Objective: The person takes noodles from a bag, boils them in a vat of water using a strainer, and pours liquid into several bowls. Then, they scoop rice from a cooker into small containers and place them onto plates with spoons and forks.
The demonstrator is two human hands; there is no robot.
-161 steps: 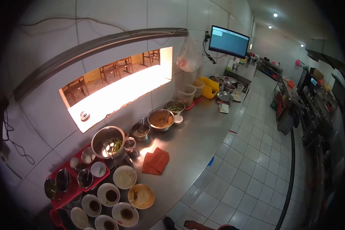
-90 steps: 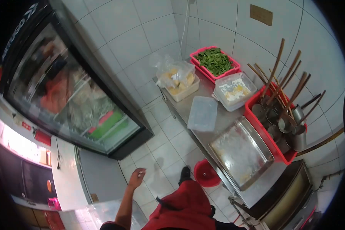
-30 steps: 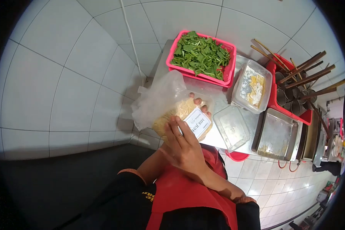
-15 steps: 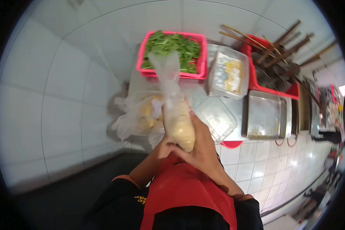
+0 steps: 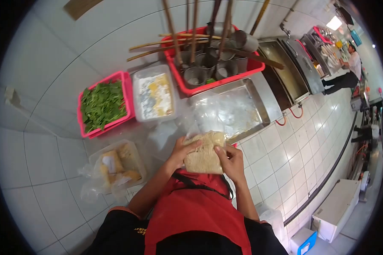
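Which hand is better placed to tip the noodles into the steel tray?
Probably the right hand. It grips the noodle bag on the side nearer the steel tray, while the left hand holds the far side, toward the tub of packets.

Noodle bag (image 5: 203,154) sits between both hands, before the steel tray (image 5: 259,104).

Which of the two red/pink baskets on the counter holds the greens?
The smaller pink basket at the left, beside the lidded clear container. The other, the red basket, holds metal ladles with long wooden handles instead.
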